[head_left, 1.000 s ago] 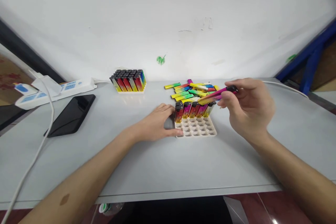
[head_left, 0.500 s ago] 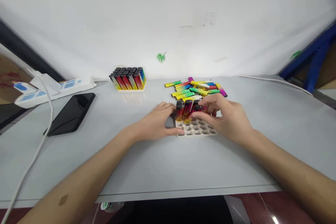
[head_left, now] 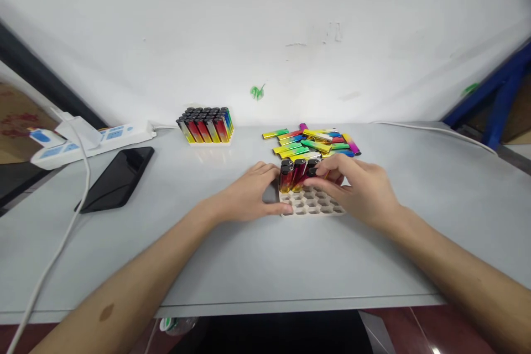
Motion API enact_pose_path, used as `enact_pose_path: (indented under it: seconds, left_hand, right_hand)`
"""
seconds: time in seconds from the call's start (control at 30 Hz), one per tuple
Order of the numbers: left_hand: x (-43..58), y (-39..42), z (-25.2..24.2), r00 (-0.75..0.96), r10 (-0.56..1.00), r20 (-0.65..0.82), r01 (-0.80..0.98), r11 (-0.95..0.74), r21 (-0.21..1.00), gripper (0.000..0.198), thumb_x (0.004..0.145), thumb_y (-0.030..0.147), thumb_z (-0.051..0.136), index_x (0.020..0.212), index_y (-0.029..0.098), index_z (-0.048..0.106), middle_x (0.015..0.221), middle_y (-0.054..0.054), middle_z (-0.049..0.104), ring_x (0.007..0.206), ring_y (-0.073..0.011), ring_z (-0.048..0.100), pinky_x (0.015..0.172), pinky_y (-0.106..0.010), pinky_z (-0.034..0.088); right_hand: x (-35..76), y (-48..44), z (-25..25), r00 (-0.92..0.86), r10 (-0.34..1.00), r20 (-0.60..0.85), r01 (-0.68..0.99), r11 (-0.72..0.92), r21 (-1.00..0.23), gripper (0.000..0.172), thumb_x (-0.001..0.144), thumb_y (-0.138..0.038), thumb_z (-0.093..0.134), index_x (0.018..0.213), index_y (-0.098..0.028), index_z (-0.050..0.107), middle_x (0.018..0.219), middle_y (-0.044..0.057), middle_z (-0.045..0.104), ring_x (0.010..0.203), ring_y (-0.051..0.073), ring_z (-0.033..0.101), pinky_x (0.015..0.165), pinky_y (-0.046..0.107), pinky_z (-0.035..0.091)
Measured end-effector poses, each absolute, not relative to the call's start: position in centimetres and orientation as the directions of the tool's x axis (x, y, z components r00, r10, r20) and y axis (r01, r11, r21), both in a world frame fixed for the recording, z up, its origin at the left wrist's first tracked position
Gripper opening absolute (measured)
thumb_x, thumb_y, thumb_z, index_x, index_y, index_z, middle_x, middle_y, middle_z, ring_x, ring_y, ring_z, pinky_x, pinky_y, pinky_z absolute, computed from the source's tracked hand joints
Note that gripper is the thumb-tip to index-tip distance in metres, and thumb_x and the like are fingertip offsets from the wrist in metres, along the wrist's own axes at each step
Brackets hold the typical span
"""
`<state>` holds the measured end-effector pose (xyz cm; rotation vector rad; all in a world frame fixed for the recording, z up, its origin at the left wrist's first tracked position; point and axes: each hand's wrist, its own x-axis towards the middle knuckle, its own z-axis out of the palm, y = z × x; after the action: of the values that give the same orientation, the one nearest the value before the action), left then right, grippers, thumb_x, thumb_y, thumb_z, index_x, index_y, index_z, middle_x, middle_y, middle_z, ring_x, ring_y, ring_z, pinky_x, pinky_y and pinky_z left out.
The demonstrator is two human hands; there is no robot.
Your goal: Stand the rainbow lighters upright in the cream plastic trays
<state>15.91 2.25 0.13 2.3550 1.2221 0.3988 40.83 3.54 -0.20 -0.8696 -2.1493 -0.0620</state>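
My left hand [head_left: 251, 192] steadies the left side of a white lighter tray [head_left: 307, 211], its thumb at the front corner and its fingers by the back corner. Several red and yellow lighters [head_left: 286, 178] with black tops stand upright in the tray's rear holes, and the front holes show bare. My right hand [head_left: 357, 185] is closed over the tray, thumb and fingers pinching a lighter [head_left: 312, 172] by its black top. The fingers hide most of that lighter's body.
Behind the tray lies a loose pile of shiny coloured lighters [head_left: 307, 144]. A second filled lighter tray [head_left: 211, 144] stands by the wall. To the left are a black phone [head_left: 118, 180], a power strip [head_left: 99, 141] and a white cable [head_left: 62, 249].
The lighter in my right hand has shifted slightly, and now sits closer to upright by the rear holes. My left hand stays at the tray's edge. The view has moved a little.
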Motion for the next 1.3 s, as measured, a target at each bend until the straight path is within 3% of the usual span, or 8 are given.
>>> enact_pose_path:
  seconds: [0.3,0.4,0.47,0.53,0.63,0.77,0.93,1.3]
  left_hand:
    - [15.9,2.3,0.2,0.567,0.822,0.045,0.689,-0.504,0.521,0.054,0.086,0.067,0.067,0.116,0.022,0.059,0.118,-0.01,0.063,0.115,-0.032,0.052,0.099,-0.047,0.046]
    - [15.9,2.3,0.1,0.56,0.828,0.037,0.695,-0.493,0.523,0.056,0.085,0.065,0.069,0.117,0.02,0.059,0.118,-0.011,0.062,0.116,-0.0316,0.052,0.1,-0.047,0.046]
    - [15.8,2.3,0.0,0.558,0.829,0.033,0.698,-0.49,0.523,0.059,0.085,0.066,0.069,0.12,0.019,0.058,0.12,-0.012,0.062,0.116,-0.0314,0.052,0.101,-0.046,0.045]
    - [15.8,2.3,0.0,0.559,0.828,0.032,0.697,-0.491,0.522,0.061,0.085,0.067,0.068,0.123,0.019,0.057,0.121,-0.012,0.062,0.117,-0.0313,0.052,0.102,-0.046,0.045]
    - [15.8,2.3,0.0,0.56,0.827,0.04,0.694,-0.495,0.523,0.062,0.085,0.068,0.067,0.123,0.02,0.057,0.122,-0.012,0.061,0.118,-0.0317,0.052,0.104,-0.047,0.044]
    - [15.8,2.2,0.1,0.557,0.83,0.042,0.697,-0.494,0.519,0.06,0.085,0.069,0.066,0.119,0.02,0.058,0.12,-0.012,0.062,0.117,-0.0325,0.053,0.103,-0.048,0.045]
    - [15.8,2.1,0.2,0.561,0.826,0.053,0.69,-0.502,0.521,0.063,0.085,0.073,0.063,0.118,0.02,0.059,0.121,-0.013,0.062,0.117,-0.0323,0.053,0.103,-0.048,0.045]
    - [15.8,2.0,0.2,0.566,0.822,0.055,0.695,-0.512,0.504,0.059,0.085,0.072,0.064,0.111,0.019,0.058,0.116,-0.012,0.062,0.114,-0.0319,0.054,0.101,-0.047,0.045]
  right_hand:
    - [40.8,3.5,0.6,-0.545,0.513,0.663,0.527,0.825,-0.204,0.017,0.101,-0.035,0.06,0.097,-0.025,0.072,0.08,0.002,0.073,0.056,0.013,0.06,0.051,0.027,0.043]
    - [41.0,3.6,0.7,-0.468,0.614,0.636,0.441,0.786,-0.433,0.03,0.104,-0.046,0.051,0.102,-0.025,0.073,0.076,0.002,0.068,0.059,0.015,0.061,0.054,0.029,0.049]
    - [41.4,4.2,0.8,-0.351,0.72,0.598,0.277,0.69,-0.668,0.047,0.106,-0.056,0.037,0.105,-0.025,0.071,0.076,0.004,0.066,0.059,0.017,0.062,0.052,0.031,0.051]
    - [42.3,5.5,0.8,-0.244,0.791,0.562,0.099,0.596,-0.797,0.066,0.104,-0.067,0.018,0.108,-0.024,0.068,0.078,0.006,0.064,0.057,0.02,0.062,0.047,0.034,0.05]
    - [44.5,7.9,0.8,-0.171,0.803,0.571,0.091,0.59,-0.802,0.081,0.097,-0.078,0.008,0.112,-0.026,0.067,0.079,0.008,0.065,0.064,0.024,0.066,0.05,0.037,0.052]
    - [47.3,10.4,0.3,-0.129,0.838,0.53,0.088,0.543,-0.835,0.085,0.097,-0.073,-0.002,0.113,-0.027,0.067,0.087,0.013,0.068,0.084,0.029,0.07,0.068,0.041,0.057]
    - [48.1,11.1,-0.2,-0.171,0.835,0.523,0.205,0.55,-0.81,0.095,0.09,-0.079,-0.01,0.12,-0.03,0.065,0.092,0.014,0.068,0.088,0.03,0.069,0.071,0.043,0.057]
    - [48.3,11.6,-0.3,-0.036,0.941,0.338,0.06,0.339,-0.939,0.093,0.084,-0.088,-0.004,0.104,-0.029,0.065,0.091,0.013,0.069,0.09,0.032,0.068,0.075,0.045,0.057]
